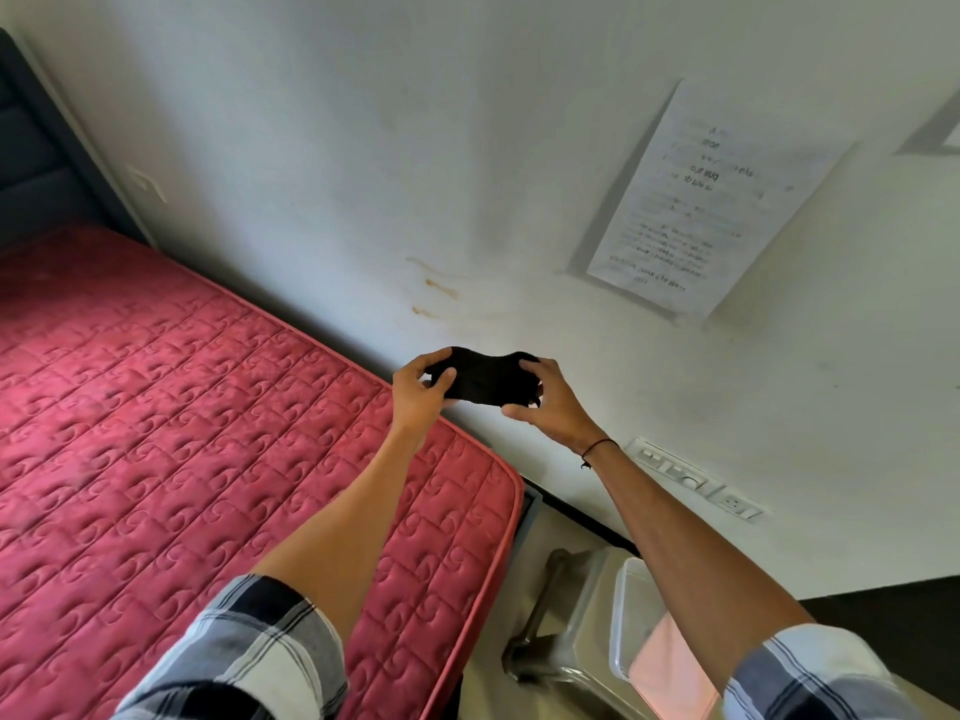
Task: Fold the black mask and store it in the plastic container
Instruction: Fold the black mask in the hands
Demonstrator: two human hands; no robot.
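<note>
I hold the black mask (485,377) stretched between both hands in the air, in front of the white wall. My left hand (420,391) pinches its left end and my right hand (545,402) grips its right end; a thin black cord circles that wrist. The mask looks doubled over, a dark band roughly a hand's width long. The clear plastic container (626,615) sits low at the right, on a small stool, partly hidden behind my right forearm. It is open and something pale pink shows inside it.
A bed with a red quilted mattress (182,433) fills the left half, its corner close to the stool (550,641). A printed paper sheet (696,210) hangs on the wall (363,148), and wall sockets (691,480) sit below my right wrist.
</note>
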